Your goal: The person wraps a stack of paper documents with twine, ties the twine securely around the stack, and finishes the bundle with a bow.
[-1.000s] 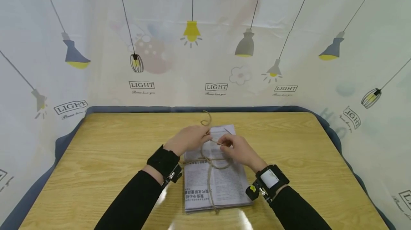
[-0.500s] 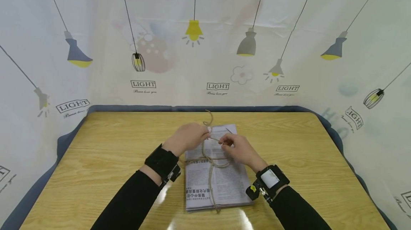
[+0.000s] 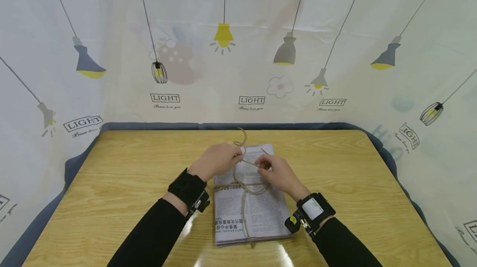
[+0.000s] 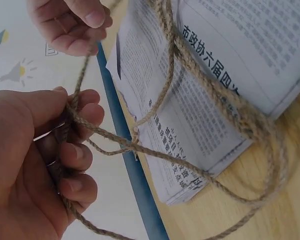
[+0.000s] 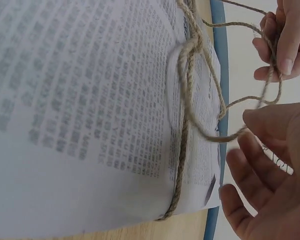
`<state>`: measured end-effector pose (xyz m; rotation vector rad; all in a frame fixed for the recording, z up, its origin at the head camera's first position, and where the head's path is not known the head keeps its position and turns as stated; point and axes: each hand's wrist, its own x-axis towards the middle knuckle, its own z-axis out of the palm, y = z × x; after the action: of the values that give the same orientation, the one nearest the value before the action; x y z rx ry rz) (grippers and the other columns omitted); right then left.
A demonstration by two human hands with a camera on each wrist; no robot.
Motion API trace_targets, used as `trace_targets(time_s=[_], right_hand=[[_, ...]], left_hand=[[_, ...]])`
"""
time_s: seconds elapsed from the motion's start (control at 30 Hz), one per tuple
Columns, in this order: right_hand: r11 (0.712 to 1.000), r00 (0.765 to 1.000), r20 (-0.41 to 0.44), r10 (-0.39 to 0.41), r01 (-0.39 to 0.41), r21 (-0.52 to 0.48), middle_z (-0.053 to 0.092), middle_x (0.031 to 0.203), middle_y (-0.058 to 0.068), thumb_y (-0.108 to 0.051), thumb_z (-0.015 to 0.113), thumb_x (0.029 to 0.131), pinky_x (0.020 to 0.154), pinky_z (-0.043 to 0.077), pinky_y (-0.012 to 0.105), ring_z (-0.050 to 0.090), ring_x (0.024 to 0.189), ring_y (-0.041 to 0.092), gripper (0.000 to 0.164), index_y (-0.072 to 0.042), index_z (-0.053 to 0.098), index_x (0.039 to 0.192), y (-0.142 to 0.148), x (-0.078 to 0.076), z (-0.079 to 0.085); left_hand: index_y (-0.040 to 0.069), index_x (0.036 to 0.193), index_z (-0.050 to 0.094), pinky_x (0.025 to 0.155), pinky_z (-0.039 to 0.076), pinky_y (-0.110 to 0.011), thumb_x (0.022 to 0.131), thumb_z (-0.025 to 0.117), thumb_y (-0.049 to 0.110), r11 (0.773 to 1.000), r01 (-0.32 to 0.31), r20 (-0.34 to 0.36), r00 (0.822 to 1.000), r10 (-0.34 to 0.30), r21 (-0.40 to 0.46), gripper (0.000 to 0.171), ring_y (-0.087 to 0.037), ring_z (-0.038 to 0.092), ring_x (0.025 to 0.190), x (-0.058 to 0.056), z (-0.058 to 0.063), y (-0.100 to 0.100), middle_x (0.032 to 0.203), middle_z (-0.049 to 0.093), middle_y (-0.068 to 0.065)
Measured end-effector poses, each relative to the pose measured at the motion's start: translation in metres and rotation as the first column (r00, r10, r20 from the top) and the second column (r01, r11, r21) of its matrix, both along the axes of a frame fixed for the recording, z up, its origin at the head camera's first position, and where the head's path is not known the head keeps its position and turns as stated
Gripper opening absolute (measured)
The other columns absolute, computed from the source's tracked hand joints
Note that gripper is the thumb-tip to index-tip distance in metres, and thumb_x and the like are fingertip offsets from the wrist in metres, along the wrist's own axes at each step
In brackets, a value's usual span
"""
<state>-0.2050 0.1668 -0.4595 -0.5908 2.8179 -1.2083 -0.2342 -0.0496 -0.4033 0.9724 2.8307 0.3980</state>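
Note:
A stack of folded newspapers [image 3: 264, 221] lies on the table, with brown twine [image 3: 244, 209] running along and across it and crossing near the middle. Above the far part of the stack, my left hand [image 3: 220, 162] grips several strands of twine in its curled fingers. My right hand [image 3: 278, 174] is just to its right, pinching a strand between thumb and forefinger; the other fingers are loosely bent in the right wrist view. A short length of twine [image 4: 81, 75] spans the two hands in the left wrist view. A loose loop [image 5: 182, 82] hangs over the paper.
The wooden table [image 3: 126, 200] extends on both sides of the stack. A curly twine end [image 3: 244, 135] sticks up near the table's far edge. Behind the table hangs a pale cloth [image 3: 208, 80] printed with lamps. Each wrist wears a black camera strap [image 3: 188, 188].
My hands have drawn slightly apart, the left a little up and left, the right a little to the right, with the twine still between them. The newspapers have stayed in place.

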Motion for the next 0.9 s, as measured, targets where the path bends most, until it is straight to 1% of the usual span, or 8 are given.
trace_targets(time_s=[0.13, 0.27, 0.37, 0.5, 0.6, 0.67, 0.77, 0.9], right_hand=[[0.999, 0.995, -0.091, -0.038, 0.037, -0.011, 0.06, 0.094, 0.007, -0.009, 0.064, 0.09, 0.072, 0.047, 0.037, 0.053, 0.081, 0.02, 0.016, -0.007, 0.063, 0.106, -0.002, 0.005, 0.002], [0.999, 0.994, -0.094, 0.054, -0.055, 0.001, 0.057, 0.076, -0.003, -0.013, 0.058, 0.094, 0.057, 0.041, 0.029, 0.048, 0.062, 0.013, 0.014, -0.01, 0.067, 0.105, -0.011, 0.016, 0.006], [0.989, 0.989, -0.008, 0.147, -0.146, 0.03, 0.057, 0.068, -0.006, -0.014, 0.054, 0.097, 0.051, 0.039, 0.025, 0.046, 0.052, 0.008, 0.024, -0.005, 0.065, 0.116, -0.02, 0.026, 0.007], [0.99, 0.974, 0.18, 0.141, -0.14, -0.023, 0.061, 0.065, 0.0, -0.016, 0.053, 0.097, 0.048, 0.037, 0.026, 0.045, 0.047, 0.01, 0.045, -0.001, 0.044, 0.139, -0.03, 0.031, 0.006], [0.982, 0.922, 0.372, 0.11, -0.043, -0.183, 0.067, 0.075, 0.011, -0.021, 0.051, 0.099, 0.049, 0.036, 0.027, 0.044, 0.048, 0.013, 0.06, -0.015, 0.022, 0.151, -0.035, 0.031, 0.005], [0.955, 0.874, 0.473, 0.109, 0.039, -0.293, 0.068, 0.084, 0.017, -0.023, 0.049, 0.1, 0.049, 0.035, 0.027, 0.042, 0.049, 0.015, 0.066, -0.028, 0.009, 0.152, -0.037, 0.03, 0.004], [0.91, 0.843, 0.52, 0.134, 0.103, -0.401, 0.067, 0.095, 0.023, -0.019, 0.046, 0.101, 0.048, 0.033, 0.028, 0.042, 0.051, 0.015, 0.07, -0.042, 0.001, 0.15, -0.04, 0.029, 0.002], [0.876, 0.864, 0.479, 0.154, 0.105, -0.47, 0.061, 0.093, 0.029, -0.016, 0.043, 0.102, 0.045, 0.032, 0.028, 0.04, 0.046, 0.014, 0.071, -0.048, -0.002, 0.147, -0.044, 0.027, -0.001]], left_hand=[[0.019, 0.084, 0.061, 0.063, 0.04, -0.031, 0.1, 0.051, 0.024, 0.997, -0.008, 0.067, 0.998, 0.002, 0.076, 0.02, -0.013, 0.048, 0.062, -0.003, -0.005, -0.002, 0.071, 0.054, 0.003], [0.019, 0.081, 0.06, 0.062, 0.04, -0.031, 0.1, 0.051, 0.023, 0.992, -0.006, 0.1, 0.995, -0.007, 0.129, 0.022, -0.013, 0.048, 0.062, -0.006, -0.007, -0.003, 0.07, 0.054, 0.002], [0.017, 0.078, 0.059, 0.063, 0.039, -0.031, 0.1, 0.05, 0.024, 0.988, -0.003, 0.112, 0.994, -0.014, 0.156, 0.025, -0.013, 0.047, 0.061, -0.006, -0.006, -0.002, 0.069, 0.053, 0.001], [0.017, 0.082, 0.061, 0.062, 0.039, -0.031, 0.1, 0.05, 0.024, 0.98, -0.005, 0.138, 0.99, -0.023, 0.199, 0.023, -0.014, 0.046, 0.061, -0.005, -0.003, -0.002, 0.072, 0.054, 0.001], [0.018, 0.086, 0.063, 0.061, 0.039, -0.03, 0.1, 0.051, 0.024, 0.973, -0.007, 0.168, 0.985, -0.032, 0.23, 0.019, -0.014, 0.047, 0.061, -0.003, -0.001, -0.001, 0.073, 0.055, 0.001], [0.017, 0.087, 0.063, 0.06, 0.039, -0.029, 0.1, 0.051, 0.024, 0.971, -0.007, 0.187, 0.982, -0.038, 0.238, 0.02, -0.014, 0.048, 0.061, -0.003, -0.001, -0.001, 0.074, 0.057, 0.0], [0.015, 0.088, 0.065, 0.06, 0.041, -0.029, 0.101, 0.048, 0.022, 0.97, -0.014, 0.22, 0.975, -0.041, 0.245, 0.023, -0.013, 0.051, 0.063, -0.002, 0.0, -0.001, 0.079, 0.062, -0.003], [0.013, 0.09, 0.068, 0.062, 0.043, -0.03, 0.102, 0.045, 0.02, 0.974, -0.024, 0.249, 0.968, -0.034, 0.225, 0.027, -0.012, 0.055, 0.068, -0.002, 0.002, 0.0, 0.086, 0.066, -0.005]])
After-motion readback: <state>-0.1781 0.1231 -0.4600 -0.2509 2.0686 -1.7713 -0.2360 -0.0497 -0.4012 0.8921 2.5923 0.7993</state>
